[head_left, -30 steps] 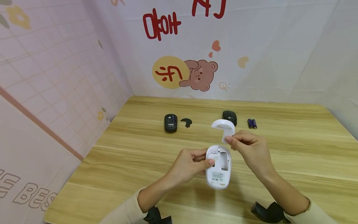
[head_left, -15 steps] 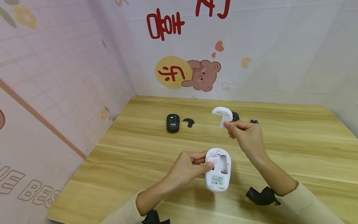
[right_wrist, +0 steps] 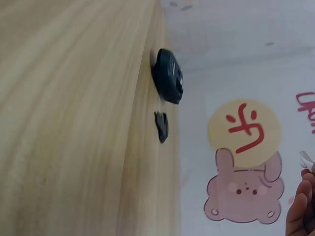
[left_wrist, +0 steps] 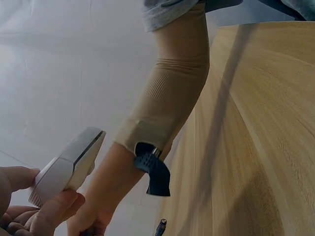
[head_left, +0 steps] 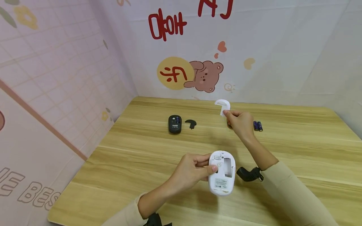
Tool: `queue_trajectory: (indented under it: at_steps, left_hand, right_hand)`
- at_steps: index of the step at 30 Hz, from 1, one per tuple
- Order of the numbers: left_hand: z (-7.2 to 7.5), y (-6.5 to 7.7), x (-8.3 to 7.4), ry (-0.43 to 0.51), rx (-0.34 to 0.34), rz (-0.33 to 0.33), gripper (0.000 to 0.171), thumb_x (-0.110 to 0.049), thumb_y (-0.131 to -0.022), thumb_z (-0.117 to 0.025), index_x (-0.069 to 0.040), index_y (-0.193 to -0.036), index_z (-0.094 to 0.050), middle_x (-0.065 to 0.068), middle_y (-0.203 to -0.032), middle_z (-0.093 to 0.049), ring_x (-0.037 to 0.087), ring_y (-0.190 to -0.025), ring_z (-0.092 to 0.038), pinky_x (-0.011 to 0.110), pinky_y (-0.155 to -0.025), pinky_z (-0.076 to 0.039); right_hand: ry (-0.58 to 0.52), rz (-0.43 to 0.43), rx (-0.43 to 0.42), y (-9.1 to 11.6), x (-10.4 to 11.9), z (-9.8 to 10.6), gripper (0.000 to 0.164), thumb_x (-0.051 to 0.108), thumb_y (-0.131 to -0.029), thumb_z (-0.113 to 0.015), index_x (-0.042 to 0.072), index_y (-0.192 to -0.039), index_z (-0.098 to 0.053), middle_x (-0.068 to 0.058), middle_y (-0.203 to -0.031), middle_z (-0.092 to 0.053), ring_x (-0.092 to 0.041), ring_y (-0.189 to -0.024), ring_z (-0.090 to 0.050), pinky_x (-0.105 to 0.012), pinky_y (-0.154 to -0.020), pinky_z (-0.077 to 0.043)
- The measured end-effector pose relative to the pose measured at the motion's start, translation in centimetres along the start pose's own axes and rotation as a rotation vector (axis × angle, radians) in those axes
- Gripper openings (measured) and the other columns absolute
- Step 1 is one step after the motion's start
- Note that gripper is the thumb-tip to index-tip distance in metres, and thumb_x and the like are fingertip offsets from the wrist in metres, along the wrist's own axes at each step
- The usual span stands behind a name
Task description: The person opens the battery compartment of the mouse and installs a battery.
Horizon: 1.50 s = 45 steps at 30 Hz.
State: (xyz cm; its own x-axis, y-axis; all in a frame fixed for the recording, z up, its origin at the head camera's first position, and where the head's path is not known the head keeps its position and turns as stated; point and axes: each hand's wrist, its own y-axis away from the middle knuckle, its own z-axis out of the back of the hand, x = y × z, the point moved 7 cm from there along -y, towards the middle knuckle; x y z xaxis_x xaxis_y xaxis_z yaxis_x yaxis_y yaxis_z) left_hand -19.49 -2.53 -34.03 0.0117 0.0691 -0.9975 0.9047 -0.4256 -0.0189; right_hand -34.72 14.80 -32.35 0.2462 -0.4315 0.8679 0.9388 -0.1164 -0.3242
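Head view: the left hand [head_left: 190, 172] grips a white mouse [head_left: 222, 186], underside up, its battery slot [head_left: 227, 168] exposed. Beyond the white mouse, the right hand [head_left: 240, 124] pinches a white cover [head_left: 225, 106]; beyond it leftward lie an upturned black mouse [head_left: 175, 126] and black cover [head_left: 191, 122], rightward two batteries [head_left: 258, 126]. Left wrist view: the left hand clasps the white mouse edge-on. Right wrist view: the right hand is mostly cropped.

The white mouse [head_left: 222, 174] in the left hand [head_left: 190, 172] shows its underside to the head camera, battery bay [head_left: 227, 168] open at two o'clock, label [head_left: 221, 183] near six. Well apart toward twelve, the right hand [head_left: 240, 124] pinches a white curved cover [head_left: 227, 105] by its straight tab [head_left: 222, 110].
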Motion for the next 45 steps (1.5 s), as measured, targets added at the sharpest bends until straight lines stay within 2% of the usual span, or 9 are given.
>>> queue_trajectory:
  at_steps: [6, 12, 16, 21, 27, 30, 35, 39, 45]
  left_hand:
    - [0.0, 0.0, -0.1, 0.004, -0.009, 0.0, 0.036, 0.0, -0.085, -0.064, 0.007, -0.12, -0.057, 0.018, -0.098, -0.067, 0.024, -0.085, -0.066, 0.031, -0.066, -0.057]
    - [0.1, 0.1, -0.1, -0.009, -0.014, 0.012, 0.037, 0.0, -0.085, -0.065, 0.006, -0.121, -0.057, 0.017, -0.097, -0.067, 0.024, -0.084, -0.067, 0.031, -0.066, -0.057]
    - [0.0, 0.1, -0.1, -0.011, -0.012, 0.013, 0.038, 0.0, -0.085, -0.065, 0.007, -0.121, -0.056, 0.018, -0.098, -0.067, 0.024, -0.084, -0.067, 0.031, -0.066, -0.057]
    - [0.0, 0.1, -0.1, -0.01, -0.013, 0.016, 0.038, 0.0, -0.085, -0.064, 0.008, -0.121, -0.055, 0.018, -0.098, -0.067, 0.024, -0.085, -0.067, 0.031, -0.066, -0.057]
    - [0.0, 0.1, -0.1, -0.004, -0.013, 0.017, 0.038, 0.0, -0.085, -0.064, 0.008, -0.121, -0.055, 0.018, -0.098, -0.067, 0.024, -0.085, -0.067, 0.031, -0.066, -0.057]
    - [0.0, 0.1, 0.0, 0.001, -0.013, 0.02, 0.038, 0.001, -0.085, -0.064, 0.009, -0.121, -0.055, 0.018, -0.098, -0.067, 0.024, -0.085, -0.067, 0.031, -0.066, -0.057]
    - [0.0, 0.1, 0.0, -0.006, -0.015, 0.02, 0.038, 0.0, -0.085, -0.064, 0.008, -0.121, -0.055, 0.018, -0.099, -0.067, 0.024, -0.085, -0.067, 0.03, -0.066, -0.057]
    - [0.1, 0.2, 0.0, -0.013, -0.016, 0.018, 0.038, 0.0, -0.085, -0.064, 0.008, -0.121, -0.055, 0.018, -0.098, -0.067, 0.024, -0.085, -0.067, 0.03, -0.066, -0.057]
    - [0.1, 0.2, -0.1, -0.01, -0.015, 0.017, 0.038, 0.0, -0.085, -0.064, 0.007, -0.122, -0.055, 0.017, -0.099, -0.067, 0.024, -0.085, -0.067, 0.03, -0.066, -0.057]
  right_hand:
    - [-0.004, -0.085, 0.011, -2.2, -2.1, -1.4, 0.032, 0.026, -0.087, -0.066, -0.005, -0.087, -0.071, -0.001, -0.054, -0.057, -0.005, -0.041, -0.049, -0.015, -0.034, -0.038]
    - [0.116, -0.108, 0.009, -3.4, -4.1, -2.3, 0.029, 0.022, -0.088, -0.064, -0.006, -0.086, -0.072, -0.005, -0.058, -0.061, -0.007, -0.045, -0.053, -0.017, -0.036, -0.04]
    - [0.196, -0.156, 0.03, -3.7, -5.5, -2.7, 0.03, 0.021, -0.09, -0.061, -0.006, -0.087, -0.072, -0.005, -0.058, -0.063, -0.004, -0.045, -0.052, -0.018, -0.039, -0.04]
    - [0.272, -0.216, 0.073, -3.9, -7.1, -3.2, 0.031, 0.023, -0.091, -0.059, -0.005, -0.085, -0.072, -0.002, -0.057, -0.063, -0.008, -0.046, -0.054, -0.022, -0.043, -0.041]
    - [0.378, -0.198, 0.128, -3.8, -8.0, -3.8, 0.035, 0.025, -0.093, -0.056, -0.002, -0.078, -0.073, -0.001, -0.055, -0.062, -0.013, -0.051, -0.053, -0.025, -0.049, -0.041]
    - [0.405, -0.179, 0.147, -3.8, -8.3, -4.2, 0.037, 0.025, -0.094, -0.055, -0.002, -0.073, -0.072, -0.001, -0.054, -0.061, -0.017, -0.055, -0.053, -0.026, -0.051, -0.042]
    - [0.425, -0.193, 0.164, -3.7, -8.6, -4.7, 0.04, 0.027, -0.094, -0.055, 0.001, -0.069, -0.071, 0.0, -0.051, -0.059, -0.021, -0.058, -0.054, -0.033, -0.057, -0.045]
    - [0.438, -0.202, 0.182, -3.7, -8.6, -5.0, 0.04, 0.028, -0.094, -0.055, 0.002, -0.069, -0.071, 0.001, -0.049, -0.058, -0.02, -0.056, -0.056, -0.037, -0.063, -0.049]
    - [0.45, -0.221, 0.216, -3.9, -9.0, -5.2, 0.038, 0.027, -0.094, -0.055, 0.003, -0.071, -0.072, 0.002, -0.049, -0.059, -0.014, -0.048, -0.059, -0.038, -0.064, -0.051]
